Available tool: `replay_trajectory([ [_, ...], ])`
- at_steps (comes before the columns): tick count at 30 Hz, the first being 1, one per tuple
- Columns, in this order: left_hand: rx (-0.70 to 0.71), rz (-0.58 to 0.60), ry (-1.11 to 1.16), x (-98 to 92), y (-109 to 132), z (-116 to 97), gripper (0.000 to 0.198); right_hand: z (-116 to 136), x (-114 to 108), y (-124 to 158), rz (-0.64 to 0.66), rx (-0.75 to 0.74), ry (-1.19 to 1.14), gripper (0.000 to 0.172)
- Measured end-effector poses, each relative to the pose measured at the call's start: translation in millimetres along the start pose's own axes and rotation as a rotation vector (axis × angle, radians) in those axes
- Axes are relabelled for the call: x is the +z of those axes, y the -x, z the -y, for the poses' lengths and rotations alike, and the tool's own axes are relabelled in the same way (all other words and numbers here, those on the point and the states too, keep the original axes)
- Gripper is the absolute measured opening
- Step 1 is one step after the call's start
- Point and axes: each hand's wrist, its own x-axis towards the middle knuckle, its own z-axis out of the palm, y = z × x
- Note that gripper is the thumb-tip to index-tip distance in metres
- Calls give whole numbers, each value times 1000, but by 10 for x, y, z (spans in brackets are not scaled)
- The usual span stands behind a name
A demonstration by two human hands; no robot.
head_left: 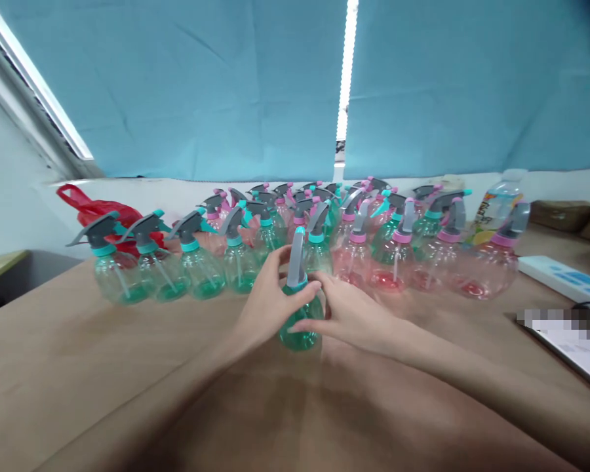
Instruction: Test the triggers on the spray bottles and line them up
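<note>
Head view, as it reaches me at a distance. Landmark: one green spray bottle (pixel 301 338), at the near side of the counter (pixel 54 341), in front of the massed bottles. Both of my hands are closed on it: the left hand (pixel 268 288) wraps the neck, thumb across the front; the right hand (pixel 354 311) grips the body from the other side. Whether its base bears on the counter I cannot tell. Progress, in my judgement: spray heads are fitted on all bottles I can make out, the held one included; it is not yet released, and what else is left I cannot settle. Condition: clear green round body, turquoise collar (pixel 296 287), grey trigger (pixel 296 262) upright and facing me, turquoise nozzle tip above. Left of the landmark: four green bottles (pixel 201 278) in a row, a red bag (pixel 98 211) behind. Right of it: four pink bottles (pixel 388 278), a labelled drink bottle (pixel 491 206) farther back. Behind it: mixed pink and turquoise heads, crowded and partly hidden.
</note>
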Motion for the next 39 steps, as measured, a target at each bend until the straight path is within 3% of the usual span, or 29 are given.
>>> replay_trajectory([
  [6, 42, 48, 1, 260, -21, -116, 35, -172, 42, 316, -94, -73, 75, 61],
  [11, 74, 34, 91, 403, -68, -117, 32, -405, 76, 483, -142, -167, 118, 71],
  [17, 39, 74, 109, 449, -97, -228, 31, -905, 63, 713, -59, -160, 145, 68],
  [21, 38, 91, 124, 462, -112, -261, 33, -1099, 28, 832, 1, -131, 130, 70],
  [28, 14, 89, 48, 476, -132, -283, 16, -1160, 48, 892, 77, -48, 96, 69],
  [34, 63, 110, 105, 468, -146, -309, 19, -1164, 26, 905, 98, -40, 61, 67],
  [39, 1, 87, 12, 459, -122, -253, 10, -1165, 18, 912, 128, -20, 67, 69],
])
